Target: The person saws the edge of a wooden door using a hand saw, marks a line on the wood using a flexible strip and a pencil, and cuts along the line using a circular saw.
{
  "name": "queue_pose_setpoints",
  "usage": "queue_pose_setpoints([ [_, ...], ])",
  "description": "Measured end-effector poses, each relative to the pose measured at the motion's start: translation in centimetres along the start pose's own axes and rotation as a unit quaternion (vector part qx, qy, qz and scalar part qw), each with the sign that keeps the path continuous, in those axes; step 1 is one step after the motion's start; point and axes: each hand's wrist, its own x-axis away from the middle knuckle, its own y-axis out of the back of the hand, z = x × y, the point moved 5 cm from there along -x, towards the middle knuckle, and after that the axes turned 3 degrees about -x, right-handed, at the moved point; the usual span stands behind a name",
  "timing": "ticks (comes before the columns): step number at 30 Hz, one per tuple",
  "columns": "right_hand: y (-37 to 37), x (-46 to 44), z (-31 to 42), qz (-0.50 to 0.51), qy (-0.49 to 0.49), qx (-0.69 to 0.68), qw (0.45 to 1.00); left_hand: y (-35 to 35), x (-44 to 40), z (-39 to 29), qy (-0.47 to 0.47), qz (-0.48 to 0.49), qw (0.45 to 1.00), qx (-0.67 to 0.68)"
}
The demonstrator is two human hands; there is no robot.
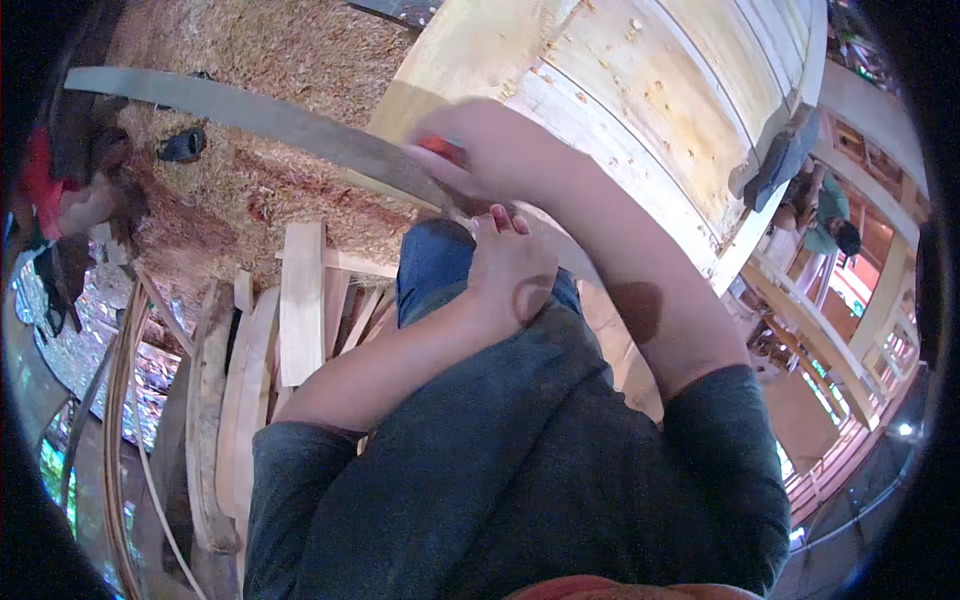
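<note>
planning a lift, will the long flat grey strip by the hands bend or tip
The long flat grey strip probably flexes, being slender for its length, though material is unclear. Lifted near the left hand, its far end might dip, reaching well past it.

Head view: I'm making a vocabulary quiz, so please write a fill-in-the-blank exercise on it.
The item in the blurred right hand is coloured ____.
The long grey strip stretches from the hands toward the picture's ____ side.
The trouser knee beside the left hand is coloured ____.

Missing words: red; left; blue.
</note>
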Motion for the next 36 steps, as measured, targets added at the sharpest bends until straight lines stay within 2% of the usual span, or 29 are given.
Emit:
queue_pose_setpoints([
  [2,0.7,2.9,-0.6,0.133,-0.123,-0.024,0.983,0.8,-0.5,0.5,0.001,0.062,0.996,0.071],
  [3,0.7,2.6,-0.5,0.133,-0.1,-0.006,0.986,1.0,-0.7,0.5,-0.002,0.094,0.99,0.105],
  [6,-0.1,1.5,-0.7,0.108,-0.047,0.045,0.992,-2.7,-1.3,-0.5,-0.03,0.152,0.983,0.097],
  [9,-1.8,-3.1,0.0,0.071,-0.014,0.067,0.995,-3.4,-0.4,-1.2,0.037,-0.024,0.998,-0.046],
  [11,-1.2,-5.8,1.0,0.043,-0.009,0.043,0.998,-2.9,0.0,-0.9,0.0,-0.009,0.998,-0.06],
  [13,-0.9,-6.8,1.2,0.026,-0.027,0.005,0.999,-2.2,-0.2,-0.6,-0.037,0.066,0.997,-0.01],
  [15,-0.5,-6.0,1.1,-0.013,-0.009,-0.021,1.0,-1.4,-0.9,-0.4,-0.067,0.2,0.972,0.103],
  [17,-0.9,-2.6,0.2,-0.07,0.051,-0.038,0.996,-1.2,-1.1,-0.1,-0.047,0.177,0.979,0.093],
  [19,-1.0,1.6,-1.1,-0.058,-0.011,-0.061,0.996,-0.4,-1.1,0.4,-0.04,0.174,0.976,0.126],
  [21,0.1,3.7,-1.0,-0.004,-0.034,-0.044,0.998,2.0,-1.0,1.3,-0.047,0.19,0.961,0.195],
  [23,0.0,3.7,-1.0,0.061,-0.076,-0.018,0.995,2.5,-1.0,1.2,-0.041,0.192,0.962,0.192],
  [24,-0.6,2.1,-1.0,0.101,-0.101,0.003,0.99,2.7,-1.3,1.2,-0.039,0.19,0.963,0.186],
  [26,-0.9,-1.8,-0.2,0.102,-0.093,0.016,0.99,2.0,-1.3,0.8,-0.061,0.182,0.977,0.093],
  [29,-0.9,-5.6,1.2,0.004,-0.019,-0.035,0.999,-1.0,-0.5,0.2,-0.043,0.072,0.996,0.003],
  [31,-1.7,-5.7,0.7,-0.04,0.0,-0.098,0.994,-2.2,-0.1,0.0,-0.033,0.014,0.999,0.01],
  [34,-0.8,-0.8,0.0,-0.116,0.007,-0.086,0.99,-0.6,-0.7,0.6,-0.026,0.01,0.996,0.083],
  [36,0.0,2.9,-0.6,-0.083,-0.027,-0.082,0.993,0.4,-0.6,1.0,-0.015,0.027,0.994,0.105],
])
